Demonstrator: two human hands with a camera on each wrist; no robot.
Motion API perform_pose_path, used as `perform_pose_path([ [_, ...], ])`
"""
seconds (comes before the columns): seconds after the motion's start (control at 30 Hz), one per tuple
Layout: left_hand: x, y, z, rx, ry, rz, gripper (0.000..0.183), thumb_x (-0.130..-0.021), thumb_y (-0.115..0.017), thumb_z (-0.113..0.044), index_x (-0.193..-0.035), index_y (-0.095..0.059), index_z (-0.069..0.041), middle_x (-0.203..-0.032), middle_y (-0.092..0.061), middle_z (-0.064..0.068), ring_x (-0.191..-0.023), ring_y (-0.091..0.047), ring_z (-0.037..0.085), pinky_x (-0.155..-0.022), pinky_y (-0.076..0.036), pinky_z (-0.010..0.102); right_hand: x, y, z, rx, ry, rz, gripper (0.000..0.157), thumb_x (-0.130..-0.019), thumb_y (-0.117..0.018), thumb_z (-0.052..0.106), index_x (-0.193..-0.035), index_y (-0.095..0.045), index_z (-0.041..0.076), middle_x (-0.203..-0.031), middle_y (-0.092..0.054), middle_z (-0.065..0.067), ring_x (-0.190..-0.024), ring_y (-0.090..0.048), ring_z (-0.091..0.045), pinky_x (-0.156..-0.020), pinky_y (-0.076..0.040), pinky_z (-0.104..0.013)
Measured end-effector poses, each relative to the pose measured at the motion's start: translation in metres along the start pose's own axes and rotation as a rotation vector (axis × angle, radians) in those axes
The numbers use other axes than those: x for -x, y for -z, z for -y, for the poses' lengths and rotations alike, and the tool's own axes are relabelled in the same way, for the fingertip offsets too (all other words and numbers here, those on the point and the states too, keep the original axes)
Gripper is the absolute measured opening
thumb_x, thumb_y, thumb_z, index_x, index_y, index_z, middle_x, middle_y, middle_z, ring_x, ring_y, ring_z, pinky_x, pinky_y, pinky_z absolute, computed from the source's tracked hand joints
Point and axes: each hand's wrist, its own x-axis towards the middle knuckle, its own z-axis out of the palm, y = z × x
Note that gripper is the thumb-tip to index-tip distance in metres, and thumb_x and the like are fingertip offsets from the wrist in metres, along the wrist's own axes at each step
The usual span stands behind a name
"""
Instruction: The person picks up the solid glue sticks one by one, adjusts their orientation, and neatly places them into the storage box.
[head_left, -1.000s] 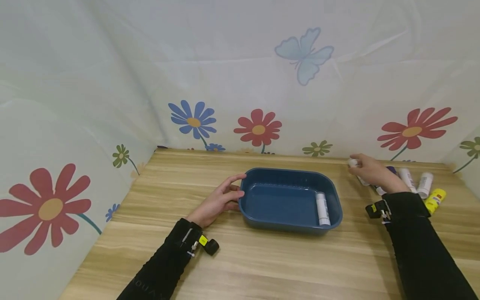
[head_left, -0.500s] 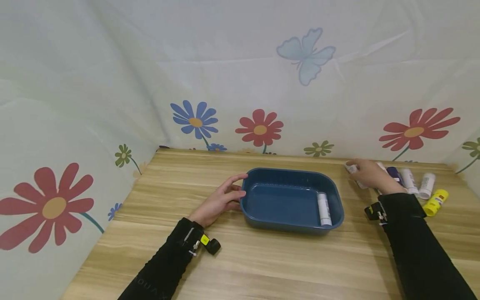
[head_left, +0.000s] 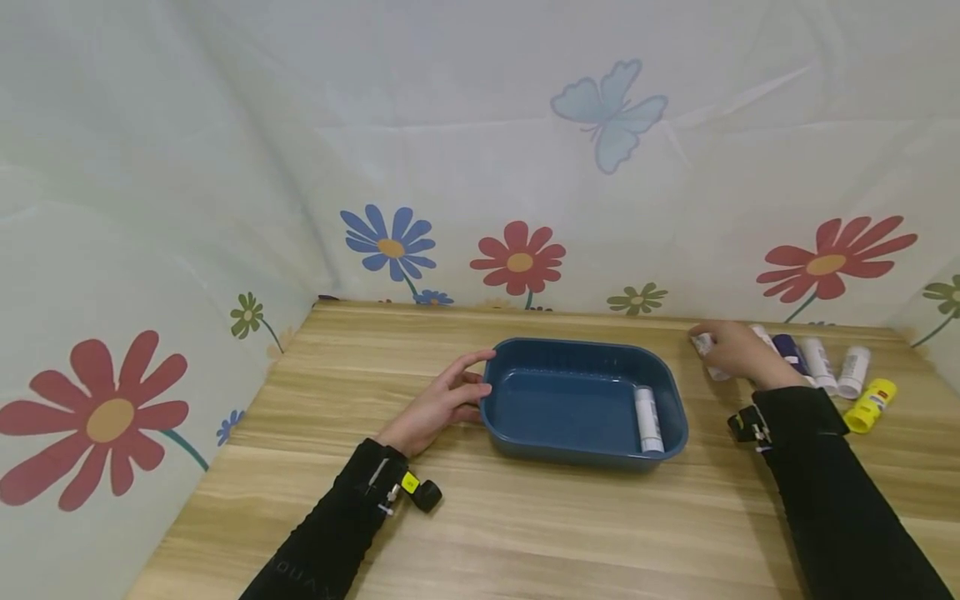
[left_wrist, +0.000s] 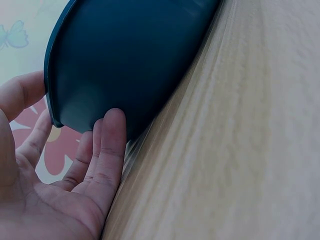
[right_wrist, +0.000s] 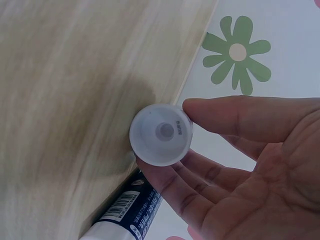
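Observation:
My left hand (head_left: 438, 404) rests at the left end of a dark blue plastic tray (head_left: 562, 457), its fairly straight fingers touching the outer wall and rim. One white glue stick (head_left: 648, 419) lies inside the tray at its right end. Beyond the tray's right side, near the table's back edge, my right hand (head_left: 738, 354) pinches a second white glue stick (head_left: 702, 342) between thumb and fingers. The right wrist view looks straight at the round hollow end of this held glue stick (right_wrist: 161, 135); a navy-labelled glue stick (right_wrist: 131, 210) lies just beyond the fingers.
Several more glue sticks lie to the right of my right hand, among them a navy one (head_left: 791, 353), white ones (head_left: 853, 372) and a yellow one (head_left: 870, 406). A white flowered curtain (head_left: 450, 108) hangs along the back edge of the wooden table (head_left: 525, 533).
My right hand has come slightly lower and nearer with the held glue stick, uncovering more of the glue sticks to its right. The left hand and the tray stay in place.

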Motion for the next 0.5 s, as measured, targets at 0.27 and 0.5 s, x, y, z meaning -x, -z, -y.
perform_pose_path([
  [0.27,0.0003,-0.001,0.0008,0.003,-0.006,0.001,0.05,-0.095,-0.061,-0.025,-0.141,-0.042,-0.032,-0.123,-0.042,0.019,-0.097,-0.06,0.03,-0.085,-0.054,0.038,0.0008,0.001,0.0,-0.008,-0.019,0.007,0.044,-0.083,-0.056,-0.002,-0.126,-0.05,-0.012,-0.117,-0.048,-0.044,-0.093,-0.048,-0.046,-0.08,-0.045,-0.059],
  [0.5,0.0008,-0.0009,-0.0005,-0.003,-0.008,0.004,0.051,-0.096,-0.06,-0.025,-0.143,-0.04,-0.031,-0.123,-0.042,0.019,-0.096,-0.061,0.03,-0.085,-0.055,0.038,-0.0004,0.0,-0.0019,0.011,-0.003,-0.013,0.044,-0.082,-0.058,0.001,-0.123,-0.052,-0.012,-0.112,-0.052,-0.041,-0.085,-0.05,-0.041,-0.066,-0.047,-0.042],
])
